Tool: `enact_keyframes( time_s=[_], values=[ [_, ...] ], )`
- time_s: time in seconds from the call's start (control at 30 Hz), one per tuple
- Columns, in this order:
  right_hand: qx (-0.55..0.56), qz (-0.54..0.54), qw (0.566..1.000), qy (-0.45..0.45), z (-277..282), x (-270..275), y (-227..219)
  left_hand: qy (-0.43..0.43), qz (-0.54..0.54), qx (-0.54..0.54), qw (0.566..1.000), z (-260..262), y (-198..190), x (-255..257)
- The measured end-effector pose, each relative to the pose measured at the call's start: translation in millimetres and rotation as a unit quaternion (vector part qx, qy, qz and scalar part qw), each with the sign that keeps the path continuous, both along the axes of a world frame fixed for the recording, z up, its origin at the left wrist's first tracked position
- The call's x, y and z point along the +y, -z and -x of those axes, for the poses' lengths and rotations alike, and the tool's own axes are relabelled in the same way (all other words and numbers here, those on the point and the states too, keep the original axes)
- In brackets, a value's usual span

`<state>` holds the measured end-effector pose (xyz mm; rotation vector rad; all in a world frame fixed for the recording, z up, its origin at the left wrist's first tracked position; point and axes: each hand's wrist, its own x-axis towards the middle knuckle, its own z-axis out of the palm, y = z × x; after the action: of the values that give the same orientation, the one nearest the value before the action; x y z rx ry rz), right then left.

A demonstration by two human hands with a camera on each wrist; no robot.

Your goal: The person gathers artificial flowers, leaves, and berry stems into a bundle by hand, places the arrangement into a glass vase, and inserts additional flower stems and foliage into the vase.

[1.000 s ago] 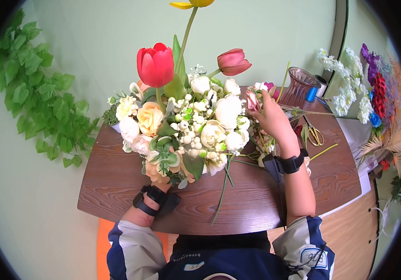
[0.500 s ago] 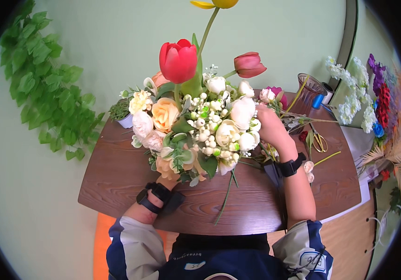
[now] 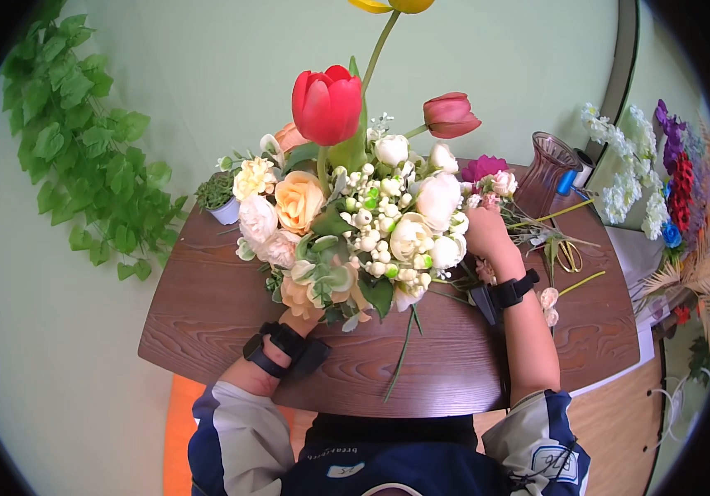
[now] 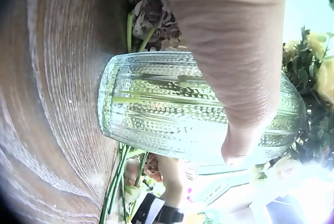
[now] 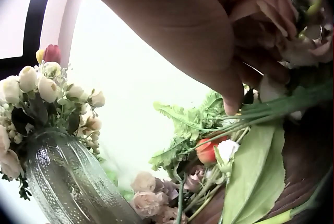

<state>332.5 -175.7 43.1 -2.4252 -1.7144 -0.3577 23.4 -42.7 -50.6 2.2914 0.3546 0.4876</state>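
Note:
A ribbed clear glass vase [image 4: 162, 104] stands on the table with the bouquet [image 3: 371, 240] in it: white and peach roses, white berries, and tall tulips. My left hand [image 4: 235, 46] grips the side of the vase, its thumb along the glass. In the head view, flowers cover most of that hand. To the right of the bouquet, my right hand [image 3: 490, 234] has its fingers curled at a bunch of pink flowers [image 5: 266, 10]. Thin green stems [image 5: 266, 110] run by its thumb tip. Leaves and an orange-red bloom [image 5: 207, 151] lie below this hand.
An empty purplish glass vase [image 3: 541, 169] and a blue spool [image 3: 566, 182] stand at the back right. Gold-handled scissors [image 3: 570, 257] lie partly under stems. A small potted plant [image 3: 221, 198] sits back left. Loose green stems [image 3: 402, 355] lie near the front edge.
My right hand has come down and toward the bouquet, then slightly right. The pink flowers and a long yellow-green stem beside it have shifted, partly covering the scissors. My left hand stays at the vase.

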Motion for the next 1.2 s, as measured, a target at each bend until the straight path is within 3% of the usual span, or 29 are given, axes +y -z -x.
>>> enact_keyframes(
  time_s=[0.07, 0.13, 0.2, 0.27, 0.33, 0.37, 0.4, 0.43, 0.47, 0.5, 0.53, 0.63, 0.67, 0.73, 0.8, 0.87, 1.0, 1.1, 1.2],
  values=[
    [0.129, -0.021, 0.991, -0.008, 7, -2, -8, 0.004, 0.0, 0.001, 1.0, -1, -3, 2],
    [0.151, -0.031, 0.988, 0.003, 7, -3, -21, 0.013, 0.001, 0.004, 1.0, -9, -6, 5],
    [0.12, -0.249, 0.96, -0.042, 1, -5, -29, 0.026, 0.005, 0.005, 1.0, -6, -4, 6],
    [0.107, -0.283, 0.952, -0.044, -10, -9, -35, 0.033, 0.009, 0.005, 0.999, -2, -3, 7],
    [-0.056, -0.363, 0.93, -0.015, -27, -12, -34, 0.037, 0.011, 0.007, 0.999, 5, -2, 4],
    [-0.081, -0.339, 0.936, 0.056, -29, -16, -30, 0.039, 0.012, 0.008, 0.999, 8, -1, 2],
    [-0.082, -0.339, 0.935, 0.058, -33, -20, -29, 0.04, 0.012, 0.008, 0.999, 6, -1, 5],
    [0.054, -0.265, 0.956, 0.111, -31, -26, -37, 0.041, 0.012, 0.008, 0.999, 10, 2, 0],
    [0.189, -0.183, 0.951, 0.161, -30, -30, -42, 0.043, 0.013, 0.007, 0.999, 10, 2, 0],
    [0.215, -0.135, 0.945, 0.208, -37, -31, -44, 0.044, 0.014, 0.007, 0.999, 10, 2, 1],
    [0.214, -0.135, 0.945, 0.209, -36, -32, -47, 0.045, 0.015, 0.007, 0.999, 12, 2, 2],
    [0.156, 0.01, 0.969, 0.191, -26, -34, -51, 0.046, 0.02, 0.008, 0.999, 10, 1, 3],
    [0.156, 0.009, 0.969, 0.191, -21, -36, -51, 0.046, 0.02, 0.008, 0.999, 8, 0, 3],
    [-0.042, 0.008, 0.974, 0.22, -3, -34, -58, 0.045, 0.016, 0.005, 0.999, 14, 4, -3],
    [-0.093, -0.061, 0.961, 0.252, -4, -10, -70, 0.042, 0.011, 0.003, 0.999, 11, -1, 0],
    [-0.085, -0.087, 0.975, 0.185, -32, 26, -65, 0.04, 0.009, 0.007, 0.999, 14, 1, -5],
    [-0.027, -0.101, 0.978, 0.181, -109, 89, -23, 0.038, -0.009, 0.006, 0.999, 13, -2, -7],
    [0.2, -0.103, 0.939, 0.261, -121, 95, 3, 0.034, -0.021, 0.008, 0.999, 18, 3, -8],
    [0.161, -0.002, 0.936, 0.313, -107, 88, 12, 0.029, -0.02, 0.008, 0.999, 14, 5, -9]
  ],
)
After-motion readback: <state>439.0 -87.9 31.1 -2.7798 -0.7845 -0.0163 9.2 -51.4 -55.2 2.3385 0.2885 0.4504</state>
